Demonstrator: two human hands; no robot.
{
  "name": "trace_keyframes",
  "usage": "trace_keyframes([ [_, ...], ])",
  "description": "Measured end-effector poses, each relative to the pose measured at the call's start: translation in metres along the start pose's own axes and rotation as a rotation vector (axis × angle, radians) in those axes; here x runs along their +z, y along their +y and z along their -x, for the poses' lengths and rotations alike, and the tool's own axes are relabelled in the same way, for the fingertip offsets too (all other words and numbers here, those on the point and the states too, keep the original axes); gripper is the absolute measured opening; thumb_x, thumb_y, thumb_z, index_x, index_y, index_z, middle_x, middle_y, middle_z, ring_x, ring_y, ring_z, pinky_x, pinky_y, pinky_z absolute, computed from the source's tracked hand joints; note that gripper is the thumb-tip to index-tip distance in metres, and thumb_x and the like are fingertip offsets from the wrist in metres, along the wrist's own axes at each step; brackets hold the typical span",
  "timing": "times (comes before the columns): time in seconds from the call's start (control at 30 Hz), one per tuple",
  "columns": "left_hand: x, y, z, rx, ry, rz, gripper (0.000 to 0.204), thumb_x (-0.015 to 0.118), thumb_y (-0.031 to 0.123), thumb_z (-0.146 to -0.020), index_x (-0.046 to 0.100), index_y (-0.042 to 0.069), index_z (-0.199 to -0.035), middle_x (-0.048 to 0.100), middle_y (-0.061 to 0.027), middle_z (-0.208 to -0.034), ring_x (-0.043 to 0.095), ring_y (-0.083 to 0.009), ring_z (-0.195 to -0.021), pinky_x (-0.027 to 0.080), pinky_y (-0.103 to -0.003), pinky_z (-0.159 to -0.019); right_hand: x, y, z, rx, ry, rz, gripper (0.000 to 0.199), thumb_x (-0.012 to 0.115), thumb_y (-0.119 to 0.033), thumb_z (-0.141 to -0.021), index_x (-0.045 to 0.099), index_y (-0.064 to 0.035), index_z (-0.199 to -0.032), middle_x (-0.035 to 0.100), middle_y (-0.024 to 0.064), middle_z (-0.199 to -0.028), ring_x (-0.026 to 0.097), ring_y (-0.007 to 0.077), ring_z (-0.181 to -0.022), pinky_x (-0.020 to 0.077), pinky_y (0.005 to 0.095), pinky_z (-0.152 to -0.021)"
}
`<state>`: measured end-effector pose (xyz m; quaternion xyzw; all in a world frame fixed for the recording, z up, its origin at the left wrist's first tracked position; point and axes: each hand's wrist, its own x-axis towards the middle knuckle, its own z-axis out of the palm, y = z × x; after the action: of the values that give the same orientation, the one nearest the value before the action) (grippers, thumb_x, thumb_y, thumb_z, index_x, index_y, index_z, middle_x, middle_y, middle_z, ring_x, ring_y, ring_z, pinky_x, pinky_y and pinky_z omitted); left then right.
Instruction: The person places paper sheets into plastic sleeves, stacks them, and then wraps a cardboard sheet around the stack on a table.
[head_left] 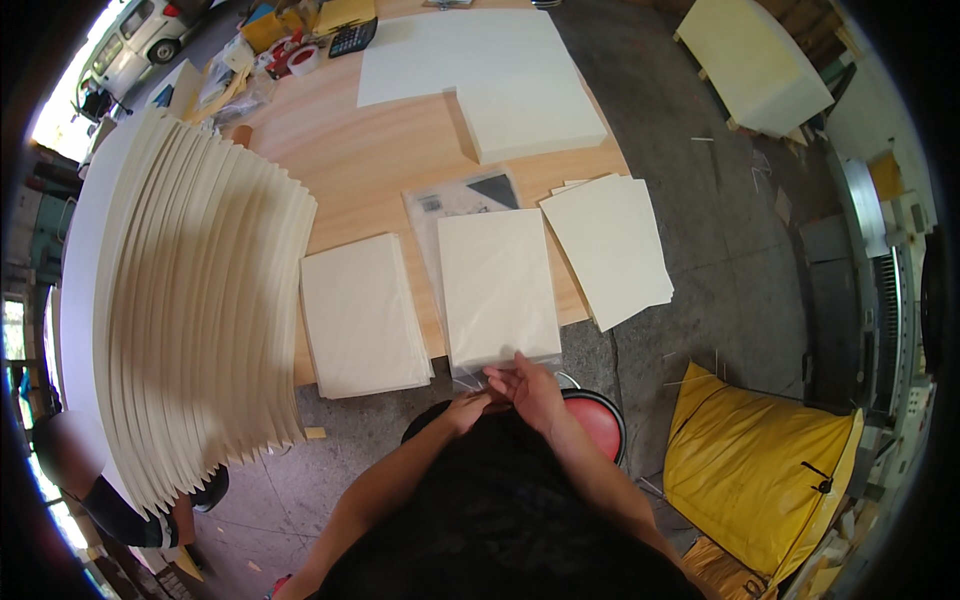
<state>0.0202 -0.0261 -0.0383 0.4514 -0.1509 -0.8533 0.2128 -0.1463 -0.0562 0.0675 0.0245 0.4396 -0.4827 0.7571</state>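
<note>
In front of me, at the table's near edge, lies a cream paper stack (500, 285). Clear plastic (470, 378) sticks out below its near end, over the edge. My right hand (535, 390) is at that end, its fingers spread and touching the plastic and the paper's near edge. Close beside it is my left hand (468, 410), with fingertips partly hidden by the right hand; what it holds, if anything, does not show. A clear plastic bag (425, 208) with dark printing lies under the stack's far end. Other paper stacks lie to its left (362, 318) and right (612, 250).
A tall, curving pile of large cream sheets (190, 300) fills the left. White sheets (530, 115), a calculator (353, 37) and tape rolls (302, 61) lie farther back. A red stool (597, 425), a yellow sack (755, 465) and a person (125, 510) are nearby.
</note>
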Motion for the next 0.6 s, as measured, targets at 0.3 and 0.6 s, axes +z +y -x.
trace_keyframes([
  [0.3,0.038,0.065,0.063,0.1,-0.366,-0.633,0.031,0.06,0.021,-0.102,0.065,0.0,-0.124,0.069,-0.0082,-0.116,0.064,-0.0165,-0.109,0.05,-0.03,-0.094,-0.044,-0.029,0.046,-0.233,0.227,0.716,0.03,0.063,-0.025,-0.099,0.062,0.0021,-0.112,0.07,0.0128,-0.094,0.069,0.0215,-0.086,0.0549,0.031,-0.071],
  [0.6,0.109,0.11,0.034,1.093,0.222,-1.426,0.008,0.068,0.009,-0.086,0.068,0.009,-0.094,0.063,-0.0067,-0.089,0.062,-0.0299,-0.086,0.052,-0.039,-0.074,-0.079,-0.035,0.015,-0.157,0.15,0.88,0.021,0.066,-0.02,-0.094,0.064,-0.0008,-0.104,0.07,0.0091,-0.092,0.069,0.0179,-0.087,0.056,0.0297,-0.07],
])
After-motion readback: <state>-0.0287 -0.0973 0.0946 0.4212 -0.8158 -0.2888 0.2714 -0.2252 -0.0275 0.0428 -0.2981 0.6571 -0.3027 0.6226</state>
